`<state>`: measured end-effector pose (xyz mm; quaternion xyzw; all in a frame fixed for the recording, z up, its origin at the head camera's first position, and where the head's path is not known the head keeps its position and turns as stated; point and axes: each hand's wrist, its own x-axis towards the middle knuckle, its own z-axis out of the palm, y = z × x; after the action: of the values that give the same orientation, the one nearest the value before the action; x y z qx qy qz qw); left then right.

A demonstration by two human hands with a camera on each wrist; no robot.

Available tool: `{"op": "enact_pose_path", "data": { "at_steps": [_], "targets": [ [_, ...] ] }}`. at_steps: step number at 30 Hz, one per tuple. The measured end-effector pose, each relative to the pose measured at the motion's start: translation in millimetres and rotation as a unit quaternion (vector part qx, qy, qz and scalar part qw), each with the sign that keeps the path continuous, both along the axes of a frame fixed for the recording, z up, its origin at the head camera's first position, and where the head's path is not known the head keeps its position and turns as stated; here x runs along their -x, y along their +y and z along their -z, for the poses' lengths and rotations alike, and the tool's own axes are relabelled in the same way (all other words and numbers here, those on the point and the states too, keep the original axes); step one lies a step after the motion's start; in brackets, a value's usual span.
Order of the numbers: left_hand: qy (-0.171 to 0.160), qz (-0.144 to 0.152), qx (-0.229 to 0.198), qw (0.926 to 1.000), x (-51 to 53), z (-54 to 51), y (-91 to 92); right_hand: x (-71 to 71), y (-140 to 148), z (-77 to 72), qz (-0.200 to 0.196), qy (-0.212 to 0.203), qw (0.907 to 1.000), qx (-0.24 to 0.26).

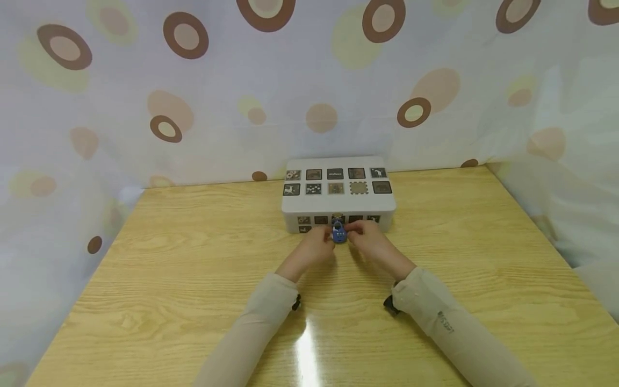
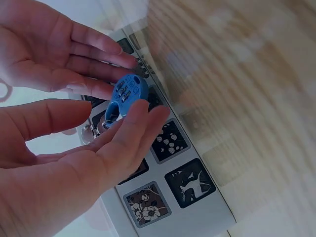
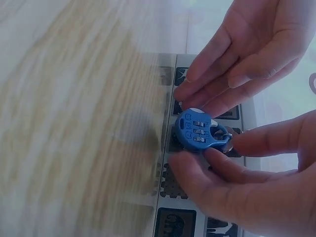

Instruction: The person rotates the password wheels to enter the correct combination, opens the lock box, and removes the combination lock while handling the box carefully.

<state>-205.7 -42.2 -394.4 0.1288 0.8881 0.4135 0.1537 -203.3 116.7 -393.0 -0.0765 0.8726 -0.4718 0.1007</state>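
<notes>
- Blue padlock [image 3: 185,134]: sitting at the front clasp [image 1: 337,216] of the white box [image 1: 338,203].
- Left hand [image 1: 316,244], right hand [image 1: 371,243]: flanking it, fingers extended, neither gripping.
- Step, apparently: positioning the padlock; next move probably is calling for 1 hand steadying it.

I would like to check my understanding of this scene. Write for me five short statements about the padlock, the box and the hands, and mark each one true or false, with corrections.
1. The padlock is blue. True.
2. The box stands on a wooden table. True.
3. The lid of the box is raised. False: the lid is down.
4. The padlock is between the left hand and the right hand. True.
5. The padlock shows only one dial. False: it shows three dials.
</notes>
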Motion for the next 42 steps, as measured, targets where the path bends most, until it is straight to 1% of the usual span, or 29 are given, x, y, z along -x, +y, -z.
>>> {"op": "enact_pose_path", "data": {
  "at_steps": [3,5,10,13,16,22,28,32,35,37,39,42],
  "targets": [
    [-0.002,-0.011,-0.007,0.9999,0.7,-1.2,0.1,1.1,0.6,0.4,0.013,-0.006,0.9999,0.007],
    [-0.005,-0.019,-0.017,0.9997,1.4,-2.1,-0.5,2.2,0.8,0.4,0.02,-0.018,0.9995,0.016],
    [-0.029,-0.033,-0.036,0.9984,2.1,-3.9,-2.9,4.7,1.4,2.3,0.015,-0.055,0.9969,0.053],
    [-0.033,-0.04,-0.041,0.9978,2.9,-2.8,-3.5,6.5,0.2,4.0,0.012,-0.07,0.9948,0.073],
    [-0.041,-0.044,-0.062,0.9962,4.6,-0.4,-3.1,7.9,-0.9,5.1,0.008,-0.08,0.9929,0.087],
    [-0.064,-0.049,-0.109,0.9908,5.1,2.3,-0.8,8.1,-1.0,6.6,0.01,-0.102,0.9859,0.132],
    [-0.101,-0.056,-0.151,0.9817,6.0,2.2,1.1,8.8,-0.5,7.5,0.015,-0.128,0.9787,0.16],
    [-0.118,-0.059,-0.17,0.9765,5.9,3.8,2.0,11.0,-0.2,9.4,0.018,-0.145,0.9736,0.175],
    [-0.126,-0.06,-0.175,0.9746,5.6,4.6,3.3,13.0,0.0,10.7,0.023,-0.156,0.971,0.18],
    [-0.125,-0.062,-0.174,0.9748,5.4,4.8,4.0,13.7,0.2,11.5,0.026,-0.162,0.9691,0.185],
    [-0.119,-0.063,-0.171,0.976,4.9,4.7,4.2,13.8,0.4,12.9,0.025,-0.169,0.964,0.204],
    [-0.117,-0.067,-0.177,0.9751,4.2,4.4,4.0,12.9,0.7,14.6,0.026,-0.189,0.95,0.247]
  ]
}}
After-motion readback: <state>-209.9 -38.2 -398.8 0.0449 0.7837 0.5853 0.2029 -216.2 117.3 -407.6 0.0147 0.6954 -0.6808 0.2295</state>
